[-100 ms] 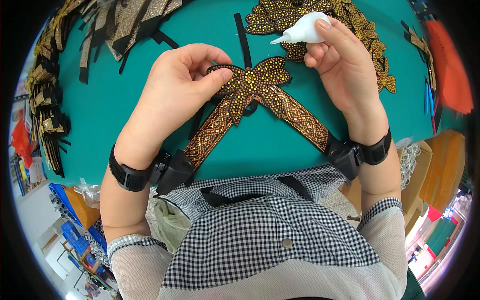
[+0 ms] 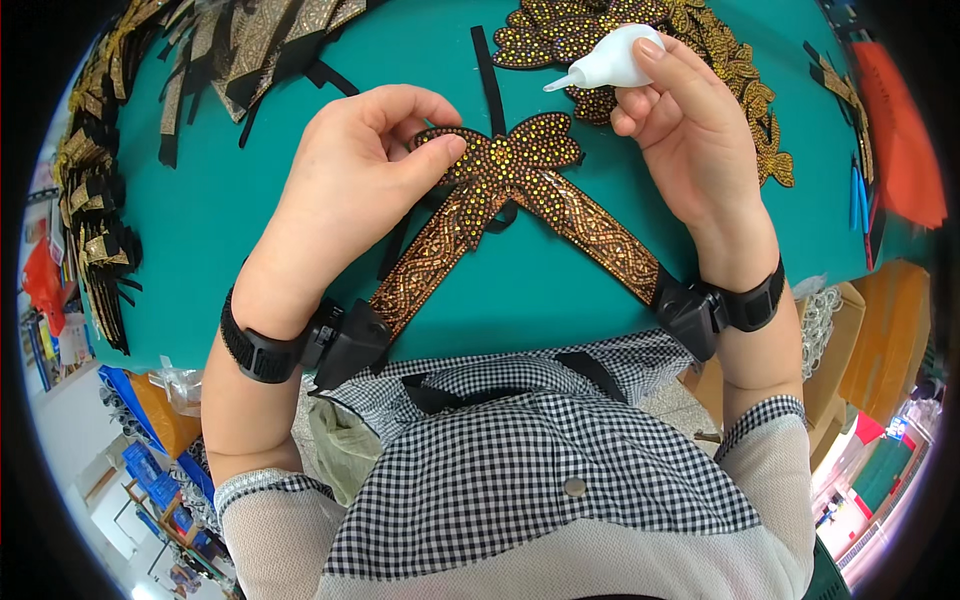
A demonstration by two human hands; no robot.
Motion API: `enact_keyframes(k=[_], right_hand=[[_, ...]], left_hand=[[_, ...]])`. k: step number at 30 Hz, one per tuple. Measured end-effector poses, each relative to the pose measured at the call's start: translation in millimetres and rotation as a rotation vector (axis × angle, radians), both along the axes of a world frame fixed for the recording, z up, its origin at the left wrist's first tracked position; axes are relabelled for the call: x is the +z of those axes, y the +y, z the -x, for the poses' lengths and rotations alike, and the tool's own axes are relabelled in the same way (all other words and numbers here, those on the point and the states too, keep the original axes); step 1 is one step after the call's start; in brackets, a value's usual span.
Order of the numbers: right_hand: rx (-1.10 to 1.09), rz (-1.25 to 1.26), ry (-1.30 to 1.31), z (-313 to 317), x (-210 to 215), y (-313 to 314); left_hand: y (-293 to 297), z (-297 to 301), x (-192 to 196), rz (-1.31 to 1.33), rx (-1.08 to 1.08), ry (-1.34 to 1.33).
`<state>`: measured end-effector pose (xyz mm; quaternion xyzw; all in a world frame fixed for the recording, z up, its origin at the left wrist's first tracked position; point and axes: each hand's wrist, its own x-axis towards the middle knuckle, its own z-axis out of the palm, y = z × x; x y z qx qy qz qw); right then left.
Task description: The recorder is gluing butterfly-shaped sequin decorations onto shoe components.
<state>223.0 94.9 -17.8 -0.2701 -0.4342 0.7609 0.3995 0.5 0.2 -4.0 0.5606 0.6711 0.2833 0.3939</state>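
My left hand (image 2: 385, 150) pinches the left wing of a dark bow-shaped appliqué (image 2: 500, 165) studded with gold. The appliqué lies where two patterned gold-brown bands (image 2: 600, 235) meet in an upside-down V on the green table (image 2: 520, 290). A black strap (image 2: 487, 85) runs away from the bow's far side. Raised to the right of the bow, my right hand (image 2: 690, 130) is closed around a small white squeeze bottle (image 2: 610, 60). Its thin clear nozzle points left and stays apart from the bow. The left fingertips under the wing are partly hidden.
More studded appliqués (image 2: 755, 110) are heaped at the far right. Gold-and-black bands (image 2: 250, 50) lie at the far left, with bundled ones (image 2: 100, 200) along the left edge. Blue-handled tools (image 2: 858, 195) and red cloth (image 2: 900, 140) sit at right.
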Motion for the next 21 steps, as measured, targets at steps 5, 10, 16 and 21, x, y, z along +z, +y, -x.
enact_keyframes(k=[5,10,16,21], right_hand=[[-0.011,-0.014,-0.021,-1.4,0.6,1.0],[-0.009,-0.010,-0.002,-0.2,-0.7,1.7],[-0.006,-0.009,0.001,0.9,-0.9,1.8],[0.008,-0.008,0.022,1.8,-2.1,2.7]], left_hand=[[1.1,-4.4,-4.0,-0.109,-0.008,0.085],[0.3,-7.4,-2.9,-0.154,-0.015,0.148],[-0.6,-6.7,-3.4,-0.203,-0.017,0.218],[-0.8,-5.9,-4.4,-0.230,-0.019,0.250]])
